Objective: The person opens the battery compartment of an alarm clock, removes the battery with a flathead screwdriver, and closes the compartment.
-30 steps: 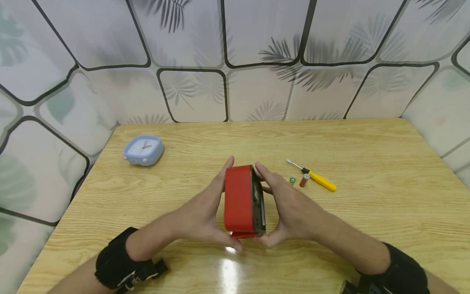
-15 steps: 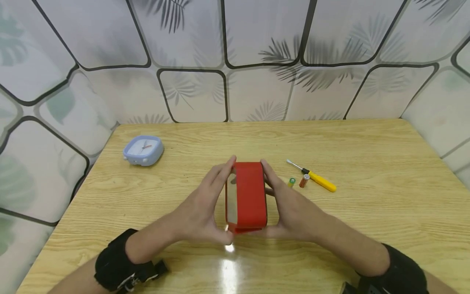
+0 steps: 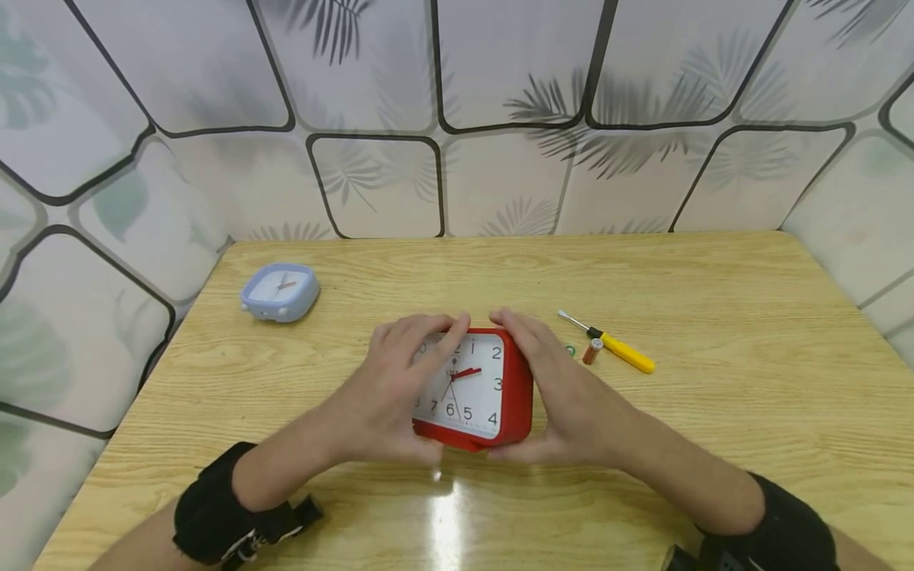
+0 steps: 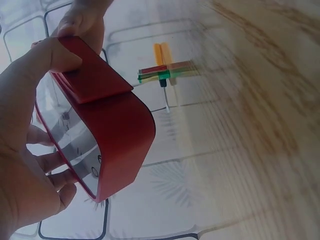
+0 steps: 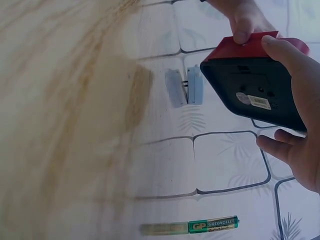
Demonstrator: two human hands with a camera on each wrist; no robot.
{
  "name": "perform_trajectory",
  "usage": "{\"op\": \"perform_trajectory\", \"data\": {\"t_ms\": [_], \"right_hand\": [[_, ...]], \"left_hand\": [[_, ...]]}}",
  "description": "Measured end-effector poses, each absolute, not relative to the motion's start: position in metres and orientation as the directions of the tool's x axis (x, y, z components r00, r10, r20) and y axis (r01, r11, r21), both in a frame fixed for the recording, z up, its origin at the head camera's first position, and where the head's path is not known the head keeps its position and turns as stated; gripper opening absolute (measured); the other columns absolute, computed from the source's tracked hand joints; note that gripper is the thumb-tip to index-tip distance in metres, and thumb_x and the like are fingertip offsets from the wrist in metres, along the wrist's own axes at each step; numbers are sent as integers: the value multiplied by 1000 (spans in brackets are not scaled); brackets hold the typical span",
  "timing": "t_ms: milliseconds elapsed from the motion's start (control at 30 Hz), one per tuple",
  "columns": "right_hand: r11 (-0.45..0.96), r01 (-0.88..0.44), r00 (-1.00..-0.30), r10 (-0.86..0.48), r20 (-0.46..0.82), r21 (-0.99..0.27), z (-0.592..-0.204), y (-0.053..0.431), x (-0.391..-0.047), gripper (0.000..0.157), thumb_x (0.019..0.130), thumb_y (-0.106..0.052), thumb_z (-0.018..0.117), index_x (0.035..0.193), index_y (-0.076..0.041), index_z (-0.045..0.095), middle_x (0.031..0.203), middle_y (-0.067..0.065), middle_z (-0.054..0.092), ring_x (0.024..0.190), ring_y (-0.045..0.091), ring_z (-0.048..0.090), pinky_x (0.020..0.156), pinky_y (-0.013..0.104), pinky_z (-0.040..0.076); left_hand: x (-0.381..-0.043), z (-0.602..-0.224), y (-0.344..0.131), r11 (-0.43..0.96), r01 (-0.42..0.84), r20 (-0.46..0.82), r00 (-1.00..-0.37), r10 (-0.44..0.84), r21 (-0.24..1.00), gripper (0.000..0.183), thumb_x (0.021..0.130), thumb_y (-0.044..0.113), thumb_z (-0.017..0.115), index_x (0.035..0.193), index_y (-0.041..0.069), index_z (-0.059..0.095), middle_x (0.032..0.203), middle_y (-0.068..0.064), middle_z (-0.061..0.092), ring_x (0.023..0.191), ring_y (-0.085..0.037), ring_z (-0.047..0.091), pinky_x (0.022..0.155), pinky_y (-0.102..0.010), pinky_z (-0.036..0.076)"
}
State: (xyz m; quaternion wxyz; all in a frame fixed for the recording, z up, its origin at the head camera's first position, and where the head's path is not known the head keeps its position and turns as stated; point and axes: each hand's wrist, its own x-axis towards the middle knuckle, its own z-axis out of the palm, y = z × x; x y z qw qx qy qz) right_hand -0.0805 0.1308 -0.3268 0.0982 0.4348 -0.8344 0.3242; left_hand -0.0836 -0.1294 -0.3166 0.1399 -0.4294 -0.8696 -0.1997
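A red square alarm clock [image 3: 517, 396] is held up between both hands above the table, its white dial tilted toward me. My left hand [image 3: 393, 388] grips its left side, fingers across part of the dial and thumb at the bottom. On the opposite side, my right hand [image 3: 574, 400] holds it with fingers at the top and thumb at the bottom. The left wrist view shows a red flap under the left thumb on the clock's underside [image 4: 117, 125]. The right wrist view shows the clock's black back [image 5: 235, 82], with small knobs and a label; its battery cover area appears shut.
A pale blue clock [image 3: 280, 293] sits at the table's back left. Right of the hands are a yellow-handled screwdriver [image 3: 621, 350], a brown-orange battery [image 3: 593, 351] and a green battery [image 5: 212, 224], mostly hidden in the head view. A patterned backdrop [image 3: 500, 182] stands behind the table.
The red clock has been turned in both hands: its back edge showed at the right, then its red side, and now its dial shows. The left fingers have moved over the dial.
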Motion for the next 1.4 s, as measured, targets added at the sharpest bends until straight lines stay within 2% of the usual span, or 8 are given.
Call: {"op": "perform_trajectory", "data": {"t_ms": [200, 367, 533, 633, 800, 1067, 1200, 1400], "right_hand": [[395, -813, -579, -623, 526, -427, -328, 130, -81, 116, 57, -40, 96, 144, 3, 32, 139, 11, 48, 124, 20, 50, 103, 19, 45], [413, -823, -567, -558, 605, -390, -327, 133, -84, 118, 50, -39, 98, 140, 6, 37, 132, 14, 53, 116, 22, 53, 98, 15, 46], [429, -793, -603, -451, 658, -433, -327, 135, -87, 115, 53, -41, 97, 139, 9, 39, 128, 15, 57, 110, 22, 56, 90, 13, 49], [425, -773, -627, -401, 668, -471, -328, 135, -86, 112, 58, -45, 94, 139, 9, 39, 125, 16, 58, 106, 23, 57, 89, 13, 48], [442, -756, -644, -374, 667, -482, -331, 134, -85, 109, 60, -47, 93, 139, 8, 41, 124, 16, 59, 105, 23, 57, 87, 13, 48], [450, -749, -652, -369, 662, -487, -334, 133, -84, 108, 59, -42, 94, 138, 8, 41, 125, 16, 59, 106, 23, 57, 88, 13, 48], [440, -754, -648, -374, 663, -488, -333, 131, -83, 108, 60, -46, 92, 139, 8, 41, 124, 16, 59, 104, 22, 57, 86, 13, 47], [449, -773, -616, -360, 701, -449, -334, 129, -82, 104, 67, -56, 84, 136, 10, 42, 126, 18, 57, 108, 25, 56, 94, 12, 45]], "left_hand": [[-83, -316, -129, 533, 815, 411, -577, 706, 227, 119, 54, 42, 82, 156, 8, 32, 146, -10, 44, 133, -25, 39, 105, -48, 35], [-84, -316, -128, 434, 861, 544, -506, 670, 265, 92, 59, 27, 81, 144, 9, 49, 146, -12, 45, 135, -27, 40, 105, -49, 36], [-86, -317, -127, 355, 911, 666, -398, 631, 208, 52, 66, 12, 81, 115, 9, 64, 117, -10, 56, 111, -24, 51, 91, -37, 47], [-86, -318, -128, 332, 926, 685, -358, 634, 176, 39, 69, 9, 86, 102, 7, 66, 104, -7, 57, 98, -20, 53, 81, -29, 51], [-86, -320, -126, 325, 937, 681, -320, 659, 125, 38, 68, 9, 92, 95, 6, 66, 97, -4, 61, 91, -16, 57, 81, -23, 53], [-85, -326, -123, 343, 937, 649, -299, 700, 62, 35, 72, 2, 87, 95, 3, 62, 97, -4, 61, 90, -15, 58, 81, -20, 54], [-85, -327, -123, 335, 941, 633, -282, 721, 37, 35, 73, 0, 84, 96, 2, 59, 97, -5, 60, 90, -17, 57, 80, -21, 53], [-86, -327, -123, 346, 938, 636, -260, 727, -12, 37, 70, 7, 87, 93, 4, 58, 93, -3, 59, 85, -15, 55, 76, -20, 51]]}}
